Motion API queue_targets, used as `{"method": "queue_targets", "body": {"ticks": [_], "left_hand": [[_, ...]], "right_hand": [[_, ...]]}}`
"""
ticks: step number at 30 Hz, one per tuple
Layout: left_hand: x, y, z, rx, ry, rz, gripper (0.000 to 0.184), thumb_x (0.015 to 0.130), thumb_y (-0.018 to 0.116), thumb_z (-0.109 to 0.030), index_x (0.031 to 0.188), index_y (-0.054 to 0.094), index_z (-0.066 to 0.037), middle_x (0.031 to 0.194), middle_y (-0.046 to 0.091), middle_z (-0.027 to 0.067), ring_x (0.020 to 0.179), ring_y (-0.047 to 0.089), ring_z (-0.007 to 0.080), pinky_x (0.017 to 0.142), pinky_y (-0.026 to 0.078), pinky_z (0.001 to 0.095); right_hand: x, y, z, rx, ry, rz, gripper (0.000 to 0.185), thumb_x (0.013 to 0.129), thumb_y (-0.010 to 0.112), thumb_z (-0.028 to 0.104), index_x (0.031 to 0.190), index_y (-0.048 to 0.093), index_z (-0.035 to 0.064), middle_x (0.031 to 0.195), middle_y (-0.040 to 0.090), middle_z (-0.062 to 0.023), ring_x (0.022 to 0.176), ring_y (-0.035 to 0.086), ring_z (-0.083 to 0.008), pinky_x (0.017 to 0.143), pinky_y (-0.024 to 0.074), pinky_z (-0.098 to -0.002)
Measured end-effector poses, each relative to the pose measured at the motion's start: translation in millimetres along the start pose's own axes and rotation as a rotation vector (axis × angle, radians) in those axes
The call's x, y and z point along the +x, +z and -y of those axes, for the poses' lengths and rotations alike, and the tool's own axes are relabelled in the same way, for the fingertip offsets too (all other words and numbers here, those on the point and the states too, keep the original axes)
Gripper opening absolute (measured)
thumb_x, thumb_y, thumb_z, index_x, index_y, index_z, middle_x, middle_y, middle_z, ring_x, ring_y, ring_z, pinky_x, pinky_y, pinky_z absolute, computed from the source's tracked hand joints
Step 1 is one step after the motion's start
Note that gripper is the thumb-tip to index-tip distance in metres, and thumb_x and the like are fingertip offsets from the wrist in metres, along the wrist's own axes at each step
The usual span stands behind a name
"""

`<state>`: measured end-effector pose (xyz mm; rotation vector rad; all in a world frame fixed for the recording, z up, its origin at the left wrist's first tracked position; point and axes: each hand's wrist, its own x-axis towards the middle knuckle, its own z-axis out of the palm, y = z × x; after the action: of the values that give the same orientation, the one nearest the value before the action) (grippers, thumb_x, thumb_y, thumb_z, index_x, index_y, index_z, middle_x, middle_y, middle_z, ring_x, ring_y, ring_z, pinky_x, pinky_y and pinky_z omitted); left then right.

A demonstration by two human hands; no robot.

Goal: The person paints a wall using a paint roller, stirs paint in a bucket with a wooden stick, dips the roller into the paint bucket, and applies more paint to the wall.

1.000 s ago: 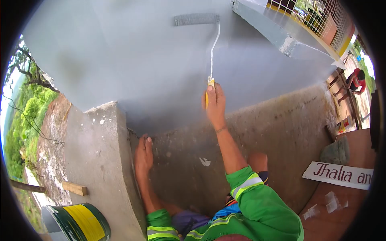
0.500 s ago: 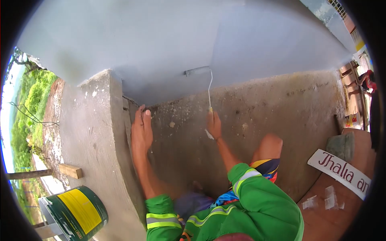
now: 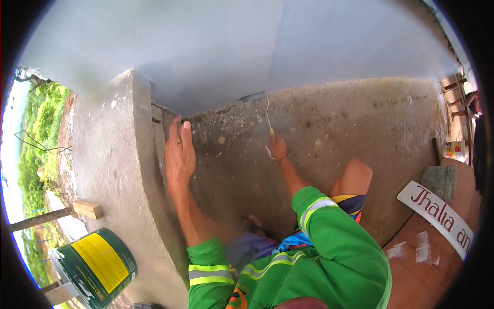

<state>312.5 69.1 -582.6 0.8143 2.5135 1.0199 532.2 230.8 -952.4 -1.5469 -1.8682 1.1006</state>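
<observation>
My right hand is wrapped round the yellow handle of a paint roller. The roller's thin wire frame reaches up to its head, which lies at the bottom edge of the grey painted wall, just above the bare concrete ledge. My left hand holds nothing; it rests against the side of the concrete block, fingers stretched upward and slightly apart, fingertips near the corner where block and wall meet.
A green bucket with a yellow label stands at lower left, near a small wood block. A lettered sign and a grey-green container are at right. Part of another person shows at the far right edge.
The roller and my right hand have come down the wall to its lower edge. My left hand stays by the block. The view has tilted lower, bringing more of the bucket into sight.
</observation>
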Motion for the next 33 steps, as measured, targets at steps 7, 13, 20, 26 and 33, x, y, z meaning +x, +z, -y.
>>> {"method": "queue_targets", "body": {"ticks": [7, 13, 20, 26, 33], "left_hand": [[9, 5, 10, 0.01, -0.026, 0.0, 0.063, 0.106, 0.039, -0.05, 0.146, 0.048, -0.002, 0.132, 0.061, 0.0292, 0.126, 0.056, 0.0448, 0.107, 0.042, 0.0464], [14, 3, 13, -0.034, -0.031, 0.0, 0.061, 0.106, 0.04, -0.047, 0.145, 0.049, -0.001, 0.132, 0.06, 0.0303, 0.126, 0.056, 0.0459, 0.106, 0.042, 0.0469], [18, 0, 21, -0.076, -0.007, -0.029, 0.059, 0.106, 0.042, -0.044, 0.144, 0.049, 0.0, 0.13, 0.061, 0.031, 0.123, 0.057, 0.0469, 0.105, 0.044, 0.0484], [19, -3, 24, -0.102, -0.04, -0.031, 0.055, 0.107, 0.039, -0.044, 0.138, 0.055, -0.001, 0.128, 0.063, 0.0264, 0.122, 0.058, 0.0442, 0.103, 0.044, 0.0457], [19, -8, 23, -0.092, -0.063, 0.04, 0.048, 0.108, 0.039, -0.04, 0.125, 0.061, 0.0, 0.11, 0.071, 0.0232, 0.107, 0.065, 0.0437, 0.094, 0.048, 0.0455]], "right_hand": [[-37, -40, 93, 0.168, -0.128, -0.086, 0.031, 0.104, 0.053, 0.029, 0.102, 0.061, -0.0011, 0.074, 0.057, -0.0149, 0.063, 0.055, -0.0276, 0.064, 0.0474, -0.041], [-46, -86, 218, 0.524, -0.16, -0.076, 0.027, 0.106, 0.052, 0.027, 0.108, 0.061, 0.0015, 0.069, 0.052, 0.0002, 0.058, 0.048, -0.0079, 0.051, 0.0405, -0.0281], [-59, -78, 277, 0.759, -0.224, 0.05, 0.024, 0.106, 0.05, 0.022, 0.116, 0.055, 0.0002, 0.069, 0.049, 0.0029, 0.058, 0.044, -0.0036, 0.049, 0.0381, -0.0222], [-75, -38, 298, 0.897, -0.189, 0.121, 0.02, 0.106, 0.052, 0.02, 0.112, 0.056, 0.0006, 0.07, 0.05, 0.0024, 0.058, 0.045, -0.0038, 0.05, 0.0394, -0.0226], [-79, 16, 272, 0.61, -0.224, 0.05, 0.02, 0.105, 0.053, 0.019, 0.112, 0.055, 0.0005, 0.071, 0.053, -0.0054, 0.06, 0.052, -0.0118, 0.054, 0.0435, -0.0322]]}}
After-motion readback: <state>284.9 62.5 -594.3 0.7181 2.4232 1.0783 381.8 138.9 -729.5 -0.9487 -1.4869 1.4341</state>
